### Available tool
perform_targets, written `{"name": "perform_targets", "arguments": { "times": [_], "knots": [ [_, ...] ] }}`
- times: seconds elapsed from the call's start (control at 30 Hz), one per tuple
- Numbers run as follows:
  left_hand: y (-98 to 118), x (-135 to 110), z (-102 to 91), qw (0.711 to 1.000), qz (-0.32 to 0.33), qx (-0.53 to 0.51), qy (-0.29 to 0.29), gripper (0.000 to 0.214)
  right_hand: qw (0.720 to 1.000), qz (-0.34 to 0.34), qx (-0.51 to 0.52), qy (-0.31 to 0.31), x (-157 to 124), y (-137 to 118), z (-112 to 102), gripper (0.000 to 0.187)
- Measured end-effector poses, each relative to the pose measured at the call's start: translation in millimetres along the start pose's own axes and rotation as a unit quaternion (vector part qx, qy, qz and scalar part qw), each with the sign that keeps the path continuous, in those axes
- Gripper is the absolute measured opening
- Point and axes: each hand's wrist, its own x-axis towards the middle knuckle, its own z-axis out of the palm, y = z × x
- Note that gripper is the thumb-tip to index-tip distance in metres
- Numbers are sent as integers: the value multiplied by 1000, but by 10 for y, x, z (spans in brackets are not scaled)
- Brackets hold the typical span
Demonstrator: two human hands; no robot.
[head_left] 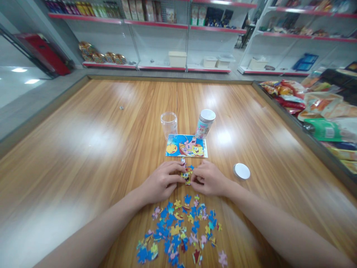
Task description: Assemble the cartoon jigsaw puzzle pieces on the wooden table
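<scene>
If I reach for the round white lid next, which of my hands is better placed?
Your right hand, most likely. The white lid lies just to its right, with nothing between them. Your left hand, touching the puzzle pieces, would have to reach across the right.

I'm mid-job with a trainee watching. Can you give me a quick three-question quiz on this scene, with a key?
1. True or false: the loose puzzle pieces lie nearer the camera than the picture card.
2. Which is nearer the round white disc: the left hand or the right hand?
3. Fill in, as the camera sees it: the clear container stands to the ____ of the patterned can.

Key: 1 true; 2 right hand; 3 left.
</scene>
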Motion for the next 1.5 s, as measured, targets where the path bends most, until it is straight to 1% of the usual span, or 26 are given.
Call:
{"name": "perform_targets", "arguments": {
  "times": [0.2, 0.33, 0.37, 0.43, 0.53, 0.57, 0.63, 0.7, 0.8, 0.83, 0.97, 1.0, 1.07, 1.23, 1.3, 1.4, 1.5],
  "knots": [
    [-5, 3, 9, 1000, 0, -4, 2, 38, 1000, -9, 0, 6, 13, 8, -5, 5],
    [-7, 0, 11, 1000, 1, -5, 1, 37, 1000, -28, 6, 13, 3, -13, -12, 8],
    [-6, 0, 10, 1000, 1, -5, 2, 36, 999, -46, 11, 12, -10, -43, -3, 9],
    [-2, 3, 6, 1000, 3, -5, 3, 35, 994, -106, 24, 0, -50, -137, 41, 12],
    [4, 9, 0, 1000, 3, -9, 5, 36, 976, -211, 38, -48, -133, -315, 160, 17],
    [5, 11, -2, 1000, 3, -10, 5, 36, 970, -232, 35, -66, -159, -368, 202, 19],
    [7, 15, -3, 1000, 2, -12, 6, 37, 963, -249, 11, -99, -200, -447, 269, 21],
    [13, 18, -5, 1000, 1, -14, 5, 38, 962, -244, -11, -119, -218, -485, 300, 22],
    [36, 22, -16, 1000, 5, -20, 10, 39, 963, -236, -28, -130, -219, -491, 294, 24],
    [45, 22, -23, 999, 4, -25, 20, 40, 962, -237, -33, -130, -218, -487, 288, 24],
    [63, 27, -52, 993, -27, -29, 109, 36, 958, -247, -54, -138, -235, -479, 287, 14],
    [61, 31, -56, 992, -33, -26, 118, 35, 957, -247, -57, -142, -241, -481, 290, 12],
    [52, 44, -55, 993, -38, -22, 111, 32, 957, -243, -65, -144, -247, -493, 290, 12],
    [43, 72, -30, 998, -38, -7, 59, 33, 954, -238, -97, -156, -217, -561, 226, 16],
    [45, 77, -29, 998, -38, -3, 53, 32, 954, -226, -103, -166, -202, -578, 201, 15],
    [53, 80, -36, 998, -38, -5, 52, 32, 961, -199, -80, -172, -195, -563, 202, 13],
    [64, 75, -38, 998, -38, -9, 56, 32, 966, -194, -34, -166, -200, -510, 233, 13]
  ]
}}
